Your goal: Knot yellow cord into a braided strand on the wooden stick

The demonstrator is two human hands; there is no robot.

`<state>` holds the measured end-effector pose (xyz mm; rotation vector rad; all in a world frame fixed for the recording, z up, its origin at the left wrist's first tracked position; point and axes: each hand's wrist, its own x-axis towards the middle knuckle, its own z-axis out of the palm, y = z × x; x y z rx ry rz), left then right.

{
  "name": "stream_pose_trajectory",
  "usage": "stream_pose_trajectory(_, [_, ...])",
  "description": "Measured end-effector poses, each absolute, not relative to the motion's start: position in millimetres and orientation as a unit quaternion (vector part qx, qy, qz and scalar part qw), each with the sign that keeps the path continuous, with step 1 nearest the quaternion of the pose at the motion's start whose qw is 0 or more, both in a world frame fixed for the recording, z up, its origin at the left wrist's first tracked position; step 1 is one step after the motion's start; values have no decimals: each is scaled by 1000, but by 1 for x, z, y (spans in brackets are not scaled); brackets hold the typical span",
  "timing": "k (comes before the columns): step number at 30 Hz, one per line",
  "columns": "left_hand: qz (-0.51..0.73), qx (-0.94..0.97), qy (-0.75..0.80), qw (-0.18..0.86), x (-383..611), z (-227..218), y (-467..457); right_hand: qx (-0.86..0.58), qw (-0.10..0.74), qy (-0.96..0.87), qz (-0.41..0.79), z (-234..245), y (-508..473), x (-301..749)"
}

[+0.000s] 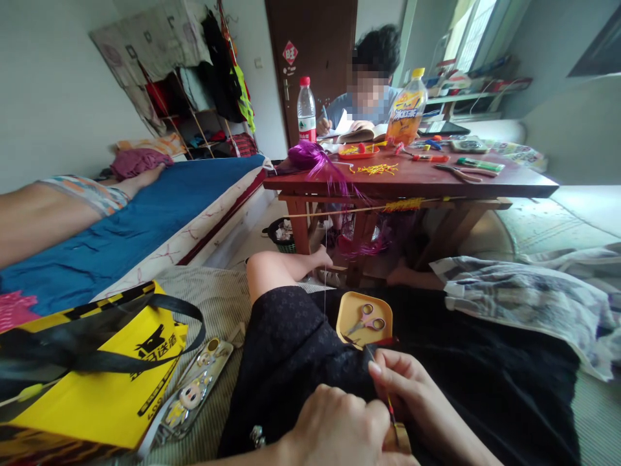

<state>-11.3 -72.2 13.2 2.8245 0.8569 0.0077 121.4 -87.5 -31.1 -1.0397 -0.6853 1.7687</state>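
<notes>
My left hand (334, 424) is curled closed in my lap, its fingertips meeting my right hand. My right hand (412, 388) pinches a thin red and yellow stick or needle (389, 406) with a fine thread (325, 272) running up from it. Both hands rest over my black skirt (291, 349). Just beyond my fingers a small yellow tray (349, 310) lies on my lap with pink-handled scissors (367, 322) in it. A long thin rod with yellow beads (402, 204) stretches along the table's front edge.
A dark red low table (485, 181) stands ahead with two bottles (306, 110), purple tinsel (310, 158), pliers (458, 171) and small parts. Another person (373, 84) sits writing behind it. A bed (126, 226) with a lying person is left; a yellow bag (107, 382) beside my knee.
</notes>
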Motion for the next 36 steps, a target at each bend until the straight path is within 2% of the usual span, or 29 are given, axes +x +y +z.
stream_pose_trajectory(8, [-32,905,350,238,-10,15,-68,-406,499,-252,723,-32,-88,128])
stream_pose_trajectory(14, [-61,884,388,252,-8,20,-67,-393,506,-254,725,-27,-91,130])
stream_pose_trajectory(22, [51,913,342,216,-13,12,-66,-439,493,-220,719,-26,-86,131])
stream_pose_trajectory(29, [165,861,322,356,-17,1,-68,-357,474,-241,768,-23,-87,138])
stream_pose_trajectory(36, [169,840,340,387,-17,3,-69,-353,440,-303,768,-22,-90,145])
